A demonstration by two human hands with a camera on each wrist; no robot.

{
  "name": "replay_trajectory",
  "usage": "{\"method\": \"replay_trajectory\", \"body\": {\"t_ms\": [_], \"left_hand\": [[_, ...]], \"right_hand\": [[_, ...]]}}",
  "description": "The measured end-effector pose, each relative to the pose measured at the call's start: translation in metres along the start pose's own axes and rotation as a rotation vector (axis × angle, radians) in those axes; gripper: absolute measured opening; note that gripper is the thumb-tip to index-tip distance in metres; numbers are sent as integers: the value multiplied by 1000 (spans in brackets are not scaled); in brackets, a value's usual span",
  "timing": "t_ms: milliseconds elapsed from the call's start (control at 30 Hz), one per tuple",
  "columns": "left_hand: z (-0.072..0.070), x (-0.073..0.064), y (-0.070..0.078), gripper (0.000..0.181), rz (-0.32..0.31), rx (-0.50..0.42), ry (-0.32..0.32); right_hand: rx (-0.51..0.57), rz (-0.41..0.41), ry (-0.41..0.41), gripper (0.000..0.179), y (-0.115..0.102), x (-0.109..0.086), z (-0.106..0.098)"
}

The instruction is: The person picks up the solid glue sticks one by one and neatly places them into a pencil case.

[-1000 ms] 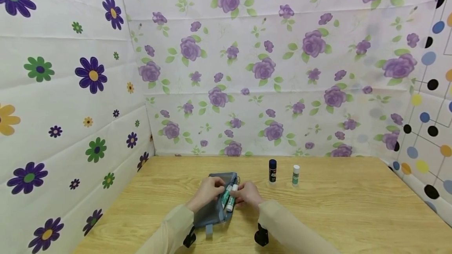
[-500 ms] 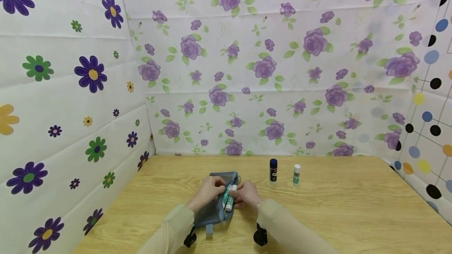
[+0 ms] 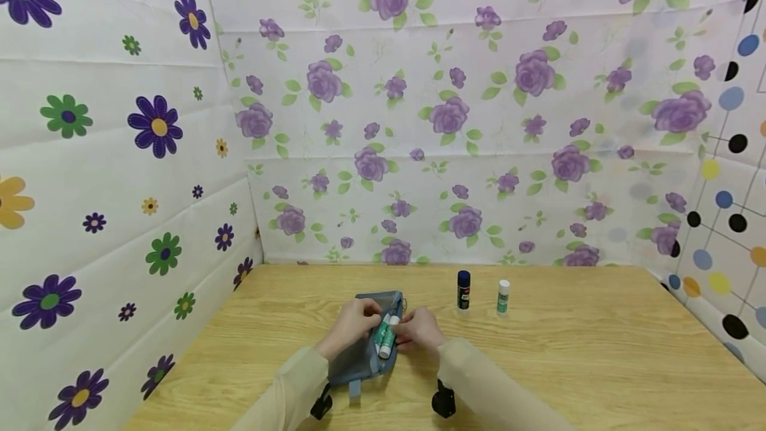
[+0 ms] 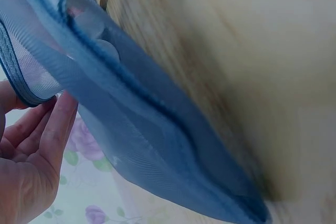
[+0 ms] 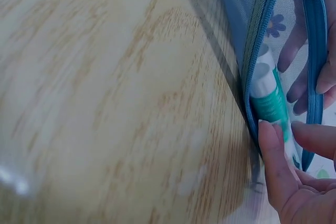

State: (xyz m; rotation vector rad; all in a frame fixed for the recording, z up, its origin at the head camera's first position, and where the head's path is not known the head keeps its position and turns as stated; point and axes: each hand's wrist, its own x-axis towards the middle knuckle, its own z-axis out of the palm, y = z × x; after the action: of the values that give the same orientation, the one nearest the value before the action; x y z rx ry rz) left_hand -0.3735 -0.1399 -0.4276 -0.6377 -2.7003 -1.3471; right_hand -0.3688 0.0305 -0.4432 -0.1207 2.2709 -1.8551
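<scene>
A blue mesh zip pouch (image 3: 353,363) lies unzipped on the table. My left hand (image 3: 354,323) grips the zip edge of its opening between thumb and fingers; the left wrist view shows the fingers (image 4: 56,132) against the mesh. At the opening's other side, my right hand (image 3: 422,328) pinches a green-and-white glue stick (image 3: 388,341), which lies tilted within the mouth. A second green glue stick (image 3: 381,330) lies beside it inside the pouch. In the right wrist view, the thumb (image 5: 273,153) and forefinger are on either side of the held glue stick (image 5: 271,100), by the zip.
Behind and right of the pouch, a dark-capped glue stick (image 3: 463,291) stands upright on the wooden table (image 3: 556,351). A white-capped green glue stick (image 3: 503,298) stands to its right. Flower-patterned cloth (image 3: 419,151) hangs behind the table, with more patterned cloth at both sides.
The glue stick in my right hand has turned and shifted slightly left, deeper into the pouch opening and nearer the other one. My left hand has stayed in place on the pouch edge.
</scene>
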Motion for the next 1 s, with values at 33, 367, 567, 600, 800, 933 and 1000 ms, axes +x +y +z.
{"method": "replay_trajectory", "body": {"t_ms": [33, 367, 567, 600, 800, 933, 1000], "left_hand": [[0, 0, 0, 12, 0, 2, 1], [0, -1, 3, 14, -7, 16, 0], [0, 0, 0, 13, -2, 4, 5], [0, 0, 0, 13, 1, 2, 7], [-1, -4, 4, 12, 54, -5, 10], [-1, -5, 5, 12, 56, -11, 8], [0, -4, 3, 13, 25, -13, 7]], "right_hand": [[2, -6, -1, 15, 0, -1, 0], [4, -74, -6, 12, -4, -1, -8], [10, -87, 4, 19, -3, -1, -13], [12, -95, 6, 19, -2, -1, -15], [24, -116, 8, 21, 1, -2, -26], [27, -138, -7, 22, 4, -4, -36], [31, -146, -13, 23, 4, -5, -41]]}}
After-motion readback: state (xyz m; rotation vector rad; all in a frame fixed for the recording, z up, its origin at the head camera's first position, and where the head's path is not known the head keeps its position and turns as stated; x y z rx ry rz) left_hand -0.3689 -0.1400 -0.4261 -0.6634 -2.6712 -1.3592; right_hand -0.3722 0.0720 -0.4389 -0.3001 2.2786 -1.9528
